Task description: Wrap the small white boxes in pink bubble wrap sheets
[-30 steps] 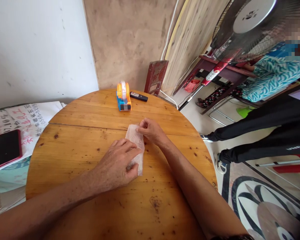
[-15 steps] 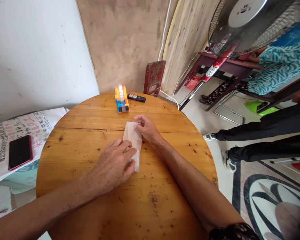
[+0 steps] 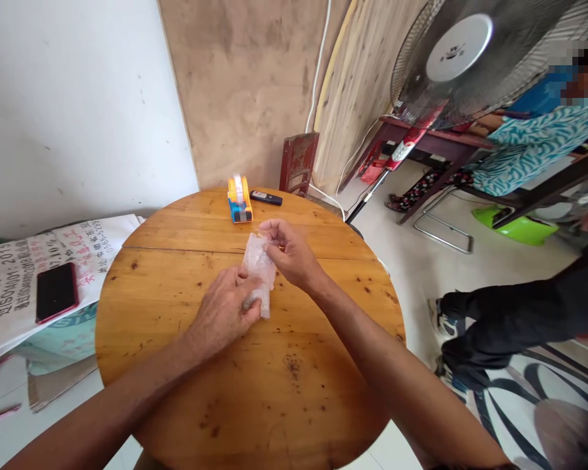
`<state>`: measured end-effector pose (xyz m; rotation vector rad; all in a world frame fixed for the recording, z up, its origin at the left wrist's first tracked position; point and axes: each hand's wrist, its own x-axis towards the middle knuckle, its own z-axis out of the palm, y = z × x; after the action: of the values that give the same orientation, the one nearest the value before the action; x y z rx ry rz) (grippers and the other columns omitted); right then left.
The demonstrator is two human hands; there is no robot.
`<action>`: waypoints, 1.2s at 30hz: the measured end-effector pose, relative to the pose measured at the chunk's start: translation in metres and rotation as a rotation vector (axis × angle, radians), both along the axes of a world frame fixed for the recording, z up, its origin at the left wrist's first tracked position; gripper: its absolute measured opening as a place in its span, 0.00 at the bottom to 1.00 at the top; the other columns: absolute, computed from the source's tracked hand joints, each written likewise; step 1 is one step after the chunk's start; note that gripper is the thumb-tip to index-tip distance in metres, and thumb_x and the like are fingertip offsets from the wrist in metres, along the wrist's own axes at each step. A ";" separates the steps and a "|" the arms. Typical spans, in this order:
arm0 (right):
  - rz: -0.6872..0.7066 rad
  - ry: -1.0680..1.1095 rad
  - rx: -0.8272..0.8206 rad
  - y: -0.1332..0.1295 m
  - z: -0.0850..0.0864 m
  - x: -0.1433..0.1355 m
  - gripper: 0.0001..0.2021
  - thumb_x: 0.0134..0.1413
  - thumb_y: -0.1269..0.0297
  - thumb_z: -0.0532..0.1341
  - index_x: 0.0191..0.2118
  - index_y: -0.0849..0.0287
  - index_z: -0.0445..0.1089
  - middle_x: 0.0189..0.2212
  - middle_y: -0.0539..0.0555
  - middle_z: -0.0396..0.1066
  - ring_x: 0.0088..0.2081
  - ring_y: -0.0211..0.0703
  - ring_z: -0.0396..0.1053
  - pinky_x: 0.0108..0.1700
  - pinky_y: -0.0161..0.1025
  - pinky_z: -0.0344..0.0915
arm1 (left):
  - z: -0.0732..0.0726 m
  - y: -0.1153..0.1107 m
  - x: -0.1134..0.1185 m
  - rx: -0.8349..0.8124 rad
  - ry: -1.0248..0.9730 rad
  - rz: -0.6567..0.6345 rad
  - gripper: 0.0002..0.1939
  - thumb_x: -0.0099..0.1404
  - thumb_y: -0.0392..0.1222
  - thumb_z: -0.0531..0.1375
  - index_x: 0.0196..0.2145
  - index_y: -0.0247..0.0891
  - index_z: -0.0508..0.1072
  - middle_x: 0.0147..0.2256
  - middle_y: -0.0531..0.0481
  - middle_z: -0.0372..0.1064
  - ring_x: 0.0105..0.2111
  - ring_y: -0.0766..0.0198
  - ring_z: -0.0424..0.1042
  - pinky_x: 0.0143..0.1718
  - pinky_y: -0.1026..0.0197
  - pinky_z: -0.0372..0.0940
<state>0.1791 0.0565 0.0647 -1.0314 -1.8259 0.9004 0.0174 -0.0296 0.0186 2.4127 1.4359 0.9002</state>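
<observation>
A narrow piece of clear, bumpy bubble wrap point(image 3: 259, 258) lies on the round wooden table point(image 3: 176, 365), and its lower end looks folded over. My left hand point(image 3: 228, 301) grips that lower end, with thumb and curled fingers around it. At the upper right edge, my right hand point(image 3: 293, 254) pinches the wrap between thumb and fingers. Whether anything lies inside the wrap, I cannot tell. Beyond my hands stands an orange and blue tape dispenser point(image 3: 239, 201) with a roll of clear tape. Beside it rests a small dark handheld device point(image 3: 266, 198).
To the left, a phone point(image 3: 57, 292) lies on printed white sacking point(image 3: 10, 264). A wooden chair point(image 3: 298, 160) stands behind the table. On the right are a standing fan point(image 3: 458, 49), a seated person in patterned clothes point(image 3: 524, 153) and another person's dark-trousered legs point(image 3: 509, 320).
The lower end of the bubble wrap has come up a little, with my left hand on it. My right hand stays at the upper edge. At right, the dark-trousered legs have shifted, and the camera view has turned slightly.
</observation>
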 end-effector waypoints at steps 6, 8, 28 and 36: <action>-0.072 -0.115 -0.074 0.016 0.000 -0.010 0.16 0.44 0.74 0.53 0.43 0.58 0.63 0.27 0.45 0.61 0.28 0.36 0.62 0.34 0.34 0.61 | 0.002 0.003 -0.001 0.031 0.103 0.012 0.17 0.62 0.37 0.58 0.49 0.40 0.74 0.39 0.44 0.68 0.43 0.52 0.68 0.45 0.50 0.68; -0.055 -0.131 -0.055 0.014 0.004 -0.012 0.18 0.43 0.75 0.53 0.44 0.58 0.63 0.27 0.45 0.61 0.28 0.36 0.61 0.34 0.34 0.61 | -0.002 0.005 -0.002 -0.001 0.082 0.023 0.14 0.62 0.38 0.58 0.46 0.41 0.75 0.38 0.46 0.68 0.42 0.53 0.69 0.44 0.52 0.68; -0.042 -0.117 0.273 -0.108 -0.038 0.003 0.30 0.56 0.75 0.54 0.63 0.50 0.52 0.38 0.54 0.69 0.40 0.43 0.70 0.48 0.44 0.70 | -0.016 0.010 -0.007 -0.066 -0.226 -0.073 0.14 0.60 0.36 0.58 0.45 0.38 0.70 0.50 0.43 0.67 0.52 0.54 0.65 0.52 0.49 0.64; -0.031 -0.089 0.323 -0.112 -0.052 0.003 0.36 0.56 0.76 0.54 0.68 0.47 0.44 0.36 0.52 0.68 0.39 0.41 0.70 0.45 0.42 0.71 | -0.011 0.010 -0.024 -0.088 -0.223 -0.256 0.14 0.60 0.33 0.57 0.44 0.39 0.72 0.49 0.42 0.72 0.51 0.54 0.71 0.54 0.48 0.65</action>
<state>0.1818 -0.0551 0.0131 -0.9026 -1.9458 0.5243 -0.0066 -0.0194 0.0073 2.2801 1.0389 0.9831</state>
